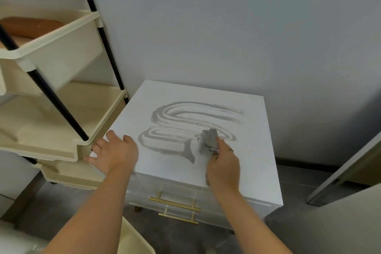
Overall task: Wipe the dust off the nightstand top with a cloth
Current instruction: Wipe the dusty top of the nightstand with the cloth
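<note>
The white nightstand [253, 150] stands against the grey wall, its top carrying winding grey wipe streaks [185, 115] across the middle. My right hand [223, 163] presses a crumpled grey cloth [208, 140] onto the top near the centre, at the end of the lower streak. My left hand [114, 153] lies flat with fingers spread on the top's front-left corner and holds nothing.
A cream plastic shelf rack [51, 51] with black poles stands close against the nightstand's left side. Two gold drawer handles [175, 204] show on the front below. A door edge [346, 173] angles in at the right. Grey floor lies around.
</note>
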